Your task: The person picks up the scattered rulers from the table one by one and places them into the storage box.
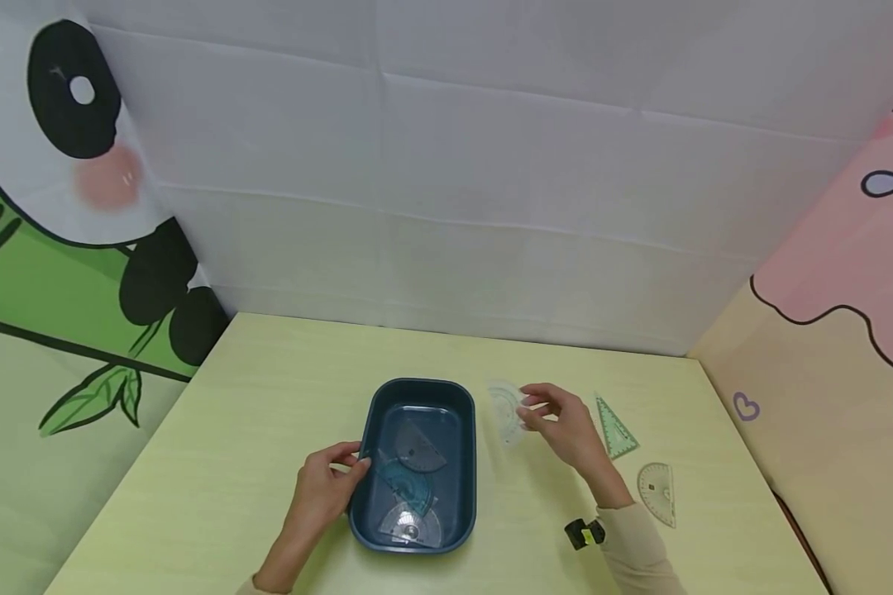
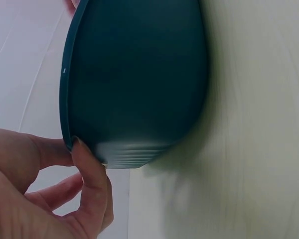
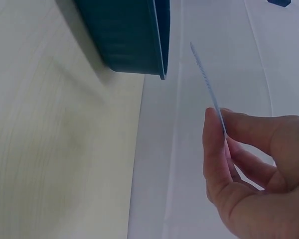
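A dark blue rectangular bin (image 1: pixel 470 471) stands on the table. My left hand (image 1: pixel 326 486) grips its left rim, thumb and fingers pinching the edge in the left wrist view. To the right of the bin, my right hand (image 1: pixel 561 423) pinches a clear protractor (image 1: pixel 504 411) by its edge, held above the table; the right wrist view shows the protractor (image 3: pixel 207 79) edge-on between thumb and fingers. Inside the bin lie a blue protractor (image 1: pixel 414 489), a clear protractor (image 1: pixel 426 526) near the front, and another see-through piece (image 1: pixel 420 450) behind them, partly overlapping.
On the table (image 1: pixel 290 372), right of the bin, lie a green set square (image 1: pixel 618 431), beside my right forearm, and a clear protractor (image 1: pixel 658 493). A white wall sheet (image 1: pixel 506 207) rises behind the table, with printed cartoon panels at both sides.
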A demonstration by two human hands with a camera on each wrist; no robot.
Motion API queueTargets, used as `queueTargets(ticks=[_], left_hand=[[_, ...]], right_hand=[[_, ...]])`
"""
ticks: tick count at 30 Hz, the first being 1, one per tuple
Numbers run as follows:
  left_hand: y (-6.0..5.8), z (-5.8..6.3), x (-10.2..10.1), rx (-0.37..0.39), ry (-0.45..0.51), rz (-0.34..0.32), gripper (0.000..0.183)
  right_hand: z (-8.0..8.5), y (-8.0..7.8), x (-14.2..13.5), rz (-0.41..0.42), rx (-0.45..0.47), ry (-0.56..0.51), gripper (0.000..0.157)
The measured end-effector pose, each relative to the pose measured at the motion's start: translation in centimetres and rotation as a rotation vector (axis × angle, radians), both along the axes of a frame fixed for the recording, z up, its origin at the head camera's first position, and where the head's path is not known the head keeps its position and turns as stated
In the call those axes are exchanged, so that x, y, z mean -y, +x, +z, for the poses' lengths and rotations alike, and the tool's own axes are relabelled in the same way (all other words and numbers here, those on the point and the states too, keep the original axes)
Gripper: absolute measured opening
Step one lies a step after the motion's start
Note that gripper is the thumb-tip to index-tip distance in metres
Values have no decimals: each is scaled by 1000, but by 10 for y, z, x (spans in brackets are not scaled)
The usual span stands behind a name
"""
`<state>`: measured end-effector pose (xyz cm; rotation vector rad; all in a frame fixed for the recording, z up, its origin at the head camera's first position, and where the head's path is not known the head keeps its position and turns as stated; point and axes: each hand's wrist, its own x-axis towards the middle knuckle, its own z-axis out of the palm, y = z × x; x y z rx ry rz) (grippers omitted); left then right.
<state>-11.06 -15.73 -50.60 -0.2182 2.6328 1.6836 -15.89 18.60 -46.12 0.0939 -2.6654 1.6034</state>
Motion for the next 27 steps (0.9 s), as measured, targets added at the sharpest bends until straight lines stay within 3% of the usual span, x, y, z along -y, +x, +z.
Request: queueTargets(ticks=[27], left_hand=[[-4,-8,-3,21,8,9,30]], right_hand=[[-14,-16,42,47,-9,-3,31]])
